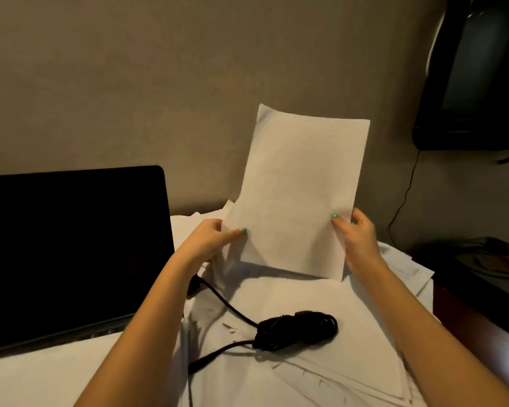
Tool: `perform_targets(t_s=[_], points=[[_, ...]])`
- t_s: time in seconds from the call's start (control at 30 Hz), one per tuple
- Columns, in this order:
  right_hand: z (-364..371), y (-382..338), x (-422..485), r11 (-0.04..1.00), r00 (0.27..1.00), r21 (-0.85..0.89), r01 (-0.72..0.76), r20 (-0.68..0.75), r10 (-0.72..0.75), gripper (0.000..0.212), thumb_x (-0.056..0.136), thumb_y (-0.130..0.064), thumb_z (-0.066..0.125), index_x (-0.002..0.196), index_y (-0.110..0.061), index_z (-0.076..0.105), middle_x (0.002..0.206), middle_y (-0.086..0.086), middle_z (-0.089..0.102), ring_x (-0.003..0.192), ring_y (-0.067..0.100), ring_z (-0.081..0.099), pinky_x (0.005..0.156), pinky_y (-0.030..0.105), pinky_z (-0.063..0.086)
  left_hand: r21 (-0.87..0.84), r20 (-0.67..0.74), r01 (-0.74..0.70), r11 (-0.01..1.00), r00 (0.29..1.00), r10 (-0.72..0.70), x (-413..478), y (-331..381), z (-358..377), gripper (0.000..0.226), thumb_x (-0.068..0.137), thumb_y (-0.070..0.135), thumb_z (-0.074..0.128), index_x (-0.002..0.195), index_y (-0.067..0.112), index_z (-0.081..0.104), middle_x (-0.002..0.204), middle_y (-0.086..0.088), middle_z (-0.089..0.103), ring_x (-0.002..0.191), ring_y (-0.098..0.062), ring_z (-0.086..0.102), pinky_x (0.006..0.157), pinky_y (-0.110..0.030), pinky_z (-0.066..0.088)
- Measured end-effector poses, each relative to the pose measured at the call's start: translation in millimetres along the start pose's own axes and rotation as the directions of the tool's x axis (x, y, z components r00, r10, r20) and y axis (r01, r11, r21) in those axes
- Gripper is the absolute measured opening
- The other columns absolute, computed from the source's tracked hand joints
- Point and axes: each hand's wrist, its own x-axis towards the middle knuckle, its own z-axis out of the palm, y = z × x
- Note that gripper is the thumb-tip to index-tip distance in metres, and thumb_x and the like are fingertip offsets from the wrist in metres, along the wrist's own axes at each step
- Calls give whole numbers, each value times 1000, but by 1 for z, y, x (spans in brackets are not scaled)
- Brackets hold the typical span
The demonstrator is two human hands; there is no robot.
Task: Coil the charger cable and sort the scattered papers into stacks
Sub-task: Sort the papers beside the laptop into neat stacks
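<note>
A bundle of white sheets (300,183) stands upright on its lower edge, resting on the papers below. My left hand (215,239) pinches its left edge with the thumb in front. At the right edge my right hand (354,233) pinches it the same way. In front lies the black charger cable (297,324), wound into a loose coil on scattered papers (321,362). One strand runs up left toward the laptop and another trails down past my left forearm.
An open laptop (71,242) with a dark screen fills the left side. A dark monitor (476,74) hangs on the wall at upper right, with a thin wire below it. A dark side surface (482,265) sits at the right.
</note>
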Motion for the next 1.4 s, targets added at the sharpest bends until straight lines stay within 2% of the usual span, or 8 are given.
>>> perform_targets(t_s=[0.2,0.33,0.43,0.57,0.73,0.83,1.07,1.4], points=[[-14,12,11,987,994,-157,30,-95,-46,15,93,-4,56,106,-8,61,90,2,62,76,14,58,63,23,47,123,8,180,976,983,-183,3,-6,2,24,95,32,58,101,10,61,96,-6,61,90,-25,62,84,-38,57],[-19,17,12,989,992,-142,-27,-125,9,13,93,-4,56,102,-12,61,93,4,63,75,15,58,64,25,48,91,27,202,975,978,-205,1,-3,1,16,91,24,66,94,9,61,95,-10,64,93,-28,66,84,-38,58],[-22,16,14,992,989,-117,-49,-143,32,14,93,-5,57,104,-11,62,88,1,63,76,17,59,70,29,50,14,-29,206,978,978,-205,0,-4,-4,16,85,14,72,80,6,59,80,-12,62,73,-23,63,71,-33,59],[-22,15,17,996,986,-55,-65,-156,56,12,93,-7,58,102,-14,60,88,-2,63,77,15,59,69,28,50,-158,-184,64,985,979,-93,0,4,-9,17,84,5,71,75,6,57,62,-9,56,44,-10,52,45,-18,50],[-22,14,18,988,978,120,-94,-173,114,16,91,-3,59,105,-11,60,87,-3,64,76,15,60,67,28,49,-301,-367,-154,941,930,35,-2,27,-14,14,83,4,72,82,6,59,70,-6,61,55,-13,54,48,-17,50],[-23,12,19,967,976,227,-116,-153,153,20,92,-4,59,110,-12,61,90,-2,65,80,14,61,67,27,49,-352,-329,-163,922,944,41,-3,52,-18,15,80,0,74,89,4,63,74,-5,60,62,-15,57,48,-16,51],[-22,1,10,939,984,308,-151,-46,174,16,94,-4,56,103,-16,62,97,1,67,87,18,62,79,31,53,-127,-340,-308,943,906,251,2,125,-57,11,79,9,76,87,9,68,73,1,64,61,-5,57,56,-15,42],[-26,-64,-13,889,987,427,-163,62,151,15,95,-4,53,91,-15,61,85,-2,69,75,10,65,63,21,55,-54,-421,-415,908,834,356,-29,166,-90,23,83,16,74,65,17,60,64,-1,57,62,-13,48,59,-27,37]])
